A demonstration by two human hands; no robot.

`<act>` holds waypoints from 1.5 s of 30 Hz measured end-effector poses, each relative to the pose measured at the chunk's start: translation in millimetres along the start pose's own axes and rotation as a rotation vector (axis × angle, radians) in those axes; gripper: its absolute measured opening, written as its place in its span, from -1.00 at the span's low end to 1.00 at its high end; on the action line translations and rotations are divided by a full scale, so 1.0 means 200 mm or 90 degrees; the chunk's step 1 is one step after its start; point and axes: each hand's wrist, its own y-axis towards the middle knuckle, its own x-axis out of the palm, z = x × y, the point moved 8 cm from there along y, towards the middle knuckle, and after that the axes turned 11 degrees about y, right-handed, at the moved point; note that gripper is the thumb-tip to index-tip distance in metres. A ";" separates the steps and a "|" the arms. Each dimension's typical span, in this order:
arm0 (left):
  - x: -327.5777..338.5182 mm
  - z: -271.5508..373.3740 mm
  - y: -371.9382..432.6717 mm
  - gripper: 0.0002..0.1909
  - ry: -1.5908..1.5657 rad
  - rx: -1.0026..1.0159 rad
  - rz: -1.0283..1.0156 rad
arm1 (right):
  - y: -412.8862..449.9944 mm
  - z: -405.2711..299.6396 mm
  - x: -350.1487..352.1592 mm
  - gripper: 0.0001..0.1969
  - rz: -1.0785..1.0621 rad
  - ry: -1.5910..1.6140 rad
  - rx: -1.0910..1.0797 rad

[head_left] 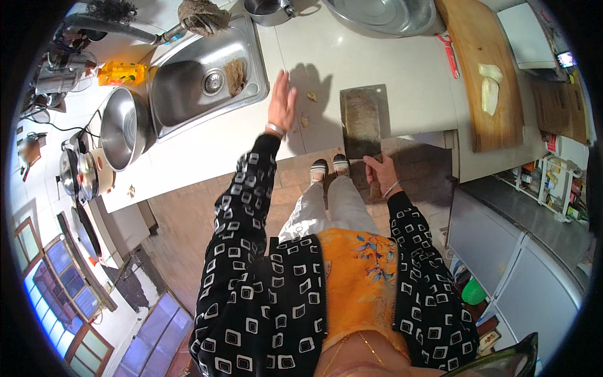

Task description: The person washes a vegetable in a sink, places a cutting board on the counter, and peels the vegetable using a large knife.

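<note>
My right hand (384, 174) grips the handle of a broad cleaver (361, 118). The dark, worn blade points away from me over the front edge of the white tiled counter (400, 61), casting a shadow on it. My left hand (281, 106) is held out over the counter beside the steel sink, empty, with its fingers extended. Small pale scraps (312, 96) lie on the tiles between my two hands. At the right, two peeled pale vegetable pieces (490, 96) rest on a wooden cutting board (471, 47). A red-handled peeler (451, 59) lies just left of the board.
The steel sink (183, 94) holds a brown scrubber (235, 77). A steel bowl (125, 129) and an orange bottle (122, 73) stand left of it. A large steel basin (386, 14) and a small pot (268, 12) sit at the back. A white rack (549, 184) stands at right.
</note>
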 end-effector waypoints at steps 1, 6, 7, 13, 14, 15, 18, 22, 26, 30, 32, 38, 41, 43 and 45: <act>0.05 -0.12 0.04 -0.39 0.113 0.025 -0.001 | -0.01 -0.02 0.08 -0.74 -0.050 -0.007 -0.007; 0.32 0.03 0.10 -0.27 0.346 0.085 -0.236 | 0.00 -0.01 -0.10 -0.76 0.012 0.095 -0.015; 0.33 0.23 0.04 -0.24 0.270 0.132 -0.294 | 0.00 -0.03 -0.21 -0.75 0.058 0.127 -0.034; 0.11 0.47 -0.55 -0.22 0.164 0.150 -0.347 | 0.04 -0.12 -0.36 -0.72 0.021 0.086 -0.024; 0.04 0.43 -0.56 -0.24 0.150 0.070 -0.265 | 0.06 -0.12 -0.35 -0.72 0.019 0.051 -0.017; -0.03 0.39 -0.57 -0.27 0.138 -0.009 -0.181 | 0.08 -0.13 -0.34 -0.71 0.017 0.015 -0.011; -0.12 0.24 -0.68 -0.29 0.120 -0.241 0.011 | 0.16 -0.07 -0.17 -0.69 -0.081 -0.062 -0.016; 0.02 0.29 -0.70 -0.29 0.212 -0.285 -0.008 | 0.19 0.10 0.08 -0.75 -0.101 -0.102 0.052; 0.05 0.31 -0.66 -0.29 0.157 -0.328 0.053 | 0.13 0.22 0.31 -0.78 -0.135 -0.179 0.104; 0.07 0.31 -0.64 -0.29 0.085 -0.310 0.095 | 0.16 0.33 0.41 -0.78 -0.167 -0.247 0.014; 0.05 0.28 -0.67 -0.31 0.072 -0.291 0.148 | 0.17 0.37 0.48 -0.80 -0.186 -0.316 -0.067; -0.10 0.13 -0.97 -0.30 0.035 -0.364 0.215 | -0.06 0.41 0.72 -0.83 -0.279 -0.272 0.100; -0.36 0.21 -1.14 -0.28 0.093 -0.400 0.252 | -0.20 0.63 0.83 -0.85 -0.399 -0.283 0.148; -0.60 0.23 -1.36 -0.32 0.095 -0.406 0.314 | -0.40 0.68 0.99 -0.85 -0.396 -0.354 0.135; -0.89 0.26 -1.61 -0.39 0.086 -0.428 0.369 | -0.59 0.83 1.16 -0.81 -0.431 -0.362 0.191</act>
